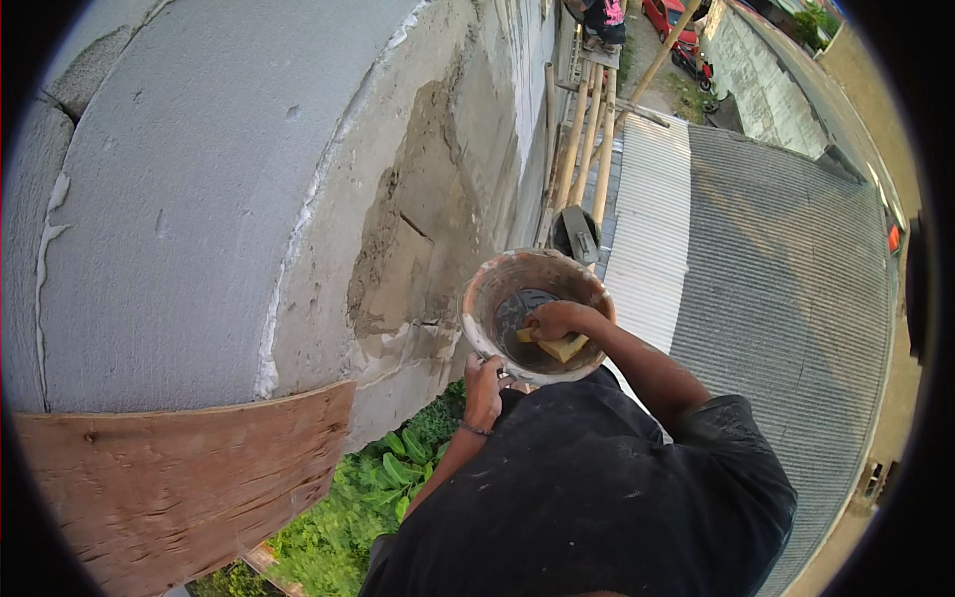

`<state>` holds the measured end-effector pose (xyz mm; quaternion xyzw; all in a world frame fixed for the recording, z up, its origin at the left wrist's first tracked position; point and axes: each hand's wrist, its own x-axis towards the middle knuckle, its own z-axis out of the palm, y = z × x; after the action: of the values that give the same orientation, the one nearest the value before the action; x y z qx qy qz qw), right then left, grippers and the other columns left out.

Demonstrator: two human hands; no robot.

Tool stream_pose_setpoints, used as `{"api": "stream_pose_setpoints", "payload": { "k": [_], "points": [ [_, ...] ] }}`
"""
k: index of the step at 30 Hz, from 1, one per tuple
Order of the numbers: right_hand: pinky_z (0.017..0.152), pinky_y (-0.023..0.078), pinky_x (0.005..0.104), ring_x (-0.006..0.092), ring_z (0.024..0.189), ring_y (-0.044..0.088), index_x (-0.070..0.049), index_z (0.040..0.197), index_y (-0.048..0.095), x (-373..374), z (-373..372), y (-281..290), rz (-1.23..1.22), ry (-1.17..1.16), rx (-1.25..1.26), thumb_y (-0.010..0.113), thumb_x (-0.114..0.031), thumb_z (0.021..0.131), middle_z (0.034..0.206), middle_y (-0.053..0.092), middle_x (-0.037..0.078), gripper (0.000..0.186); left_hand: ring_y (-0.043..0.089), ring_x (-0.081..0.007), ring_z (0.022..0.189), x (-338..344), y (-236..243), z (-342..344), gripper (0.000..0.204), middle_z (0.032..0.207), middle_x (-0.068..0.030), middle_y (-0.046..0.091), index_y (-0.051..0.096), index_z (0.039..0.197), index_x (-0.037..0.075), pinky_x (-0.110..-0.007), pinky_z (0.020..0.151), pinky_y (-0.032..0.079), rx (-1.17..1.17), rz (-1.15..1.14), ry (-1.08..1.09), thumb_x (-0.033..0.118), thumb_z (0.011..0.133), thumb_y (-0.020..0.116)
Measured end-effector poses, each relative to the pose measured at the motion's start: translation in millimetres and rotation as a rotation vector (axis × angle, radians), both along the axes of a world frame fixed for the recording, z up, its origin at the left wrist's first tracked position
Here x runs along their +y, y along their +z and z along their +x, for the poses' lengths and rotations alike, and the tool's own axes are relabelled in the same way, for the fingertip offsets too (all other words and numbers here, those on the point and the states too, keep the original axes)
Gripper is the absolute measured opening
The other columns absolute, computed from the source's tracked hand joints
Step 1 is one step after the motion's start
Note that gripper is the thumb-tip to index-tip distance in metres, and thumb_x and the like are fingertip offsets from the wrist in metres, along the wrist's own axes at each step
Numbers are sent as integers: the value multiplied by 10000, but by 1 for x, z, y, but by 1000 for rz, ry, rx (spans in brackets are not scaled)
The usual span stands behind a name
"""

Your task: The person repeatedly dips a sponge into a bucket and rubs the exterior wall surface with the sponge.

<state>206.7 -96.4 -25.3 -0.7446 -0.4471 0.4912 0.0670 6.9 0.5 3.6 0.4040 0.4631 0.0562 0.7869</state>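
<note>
A wide bucket (497,283) is held close against the front of the body, its mouth turned upward, presumably so that the grey liquid (519,306) inside is kept from spilling. Its near left rim is gripped by the left hand (483,390), whose fingers are partly curled around the edge; by this hold the bucket is probably steadied while the other arm is left free. How far the fingers are wrapped under the rim cannot be told.

Inside the bucket, a yellow sponge (565,347) is held by the right hand (559,319), which is mostly closed over it from above. The sponge is kept low in the bucket, likely so that it can be wetted or squeezed without drips being lost outside; whether it is being pressed cannot be judged.

To the left of the bucket, a wall (328,289) is marked by a darker, damp-looking patch (393,239). Just beyond the bucket, a grey tool (578,235) is set over a dark tub (560,242), perhaps to be kept within reach. Farther beyond the bucket, long poles (595,129) are laid side by side, apparently as footing.
</note>
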Motion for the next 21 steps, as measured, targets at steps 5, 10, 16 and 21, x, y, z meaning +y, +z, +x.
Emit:
{"api": "stream_pose_setpoints", "payload": {
  "k": [5, 10, 16, 21],
  "points": [
    [898, 493, 416, 340, 1056, 635, -179, 1196, 677, -6, -12, -59, -159, 102, -139, 523, -314, 831, 1140, 671, 159, 419, 572, -245, 996, -2, 3, 7, 343, 1086, -102, 549, 465, 1167, 35, -516, 832, 521, -22, 2, -48, 72, 833, 535],
    [926, 461, 352, 255, 1055, 614, -154, 1268, 629, 24, 57, 38, 259, -226, 224, 584, -382, 819, 1186, 652, 99, 505, 581, -250, 966, 6, -6, 3, 327, 1073, -112, 552, 465, 1135, 26, -493, 813, 533, -40, -25, 30, 62, 822, 550],
    [900, 444, 293, 173, 1040, 556, -73, 1446, 375, 110, 125, 188, 838, -918, 621, 541, -372, 938, 1223, 559, 114, 613, 583, -261, 963, 7, -7, 0, 305, 1058, -126, 555, 465, 1102, 12, -490, 803, 543, -34, 14, 58, 51, 813, 557],
    [898, 449, 305, 186, 1043, 550, -62, 1470, 293, 191, 163, 185, 1074, -975, 363, 492, -321, 983, 1207, 554, 113, 587, 584, -260, 972, 9, -18, -7, 311, 1057, -137, 554, 457, 1093, -6, -487, 831, 551, 10, 17, 99, 51, 806, 562]
  ]
}}
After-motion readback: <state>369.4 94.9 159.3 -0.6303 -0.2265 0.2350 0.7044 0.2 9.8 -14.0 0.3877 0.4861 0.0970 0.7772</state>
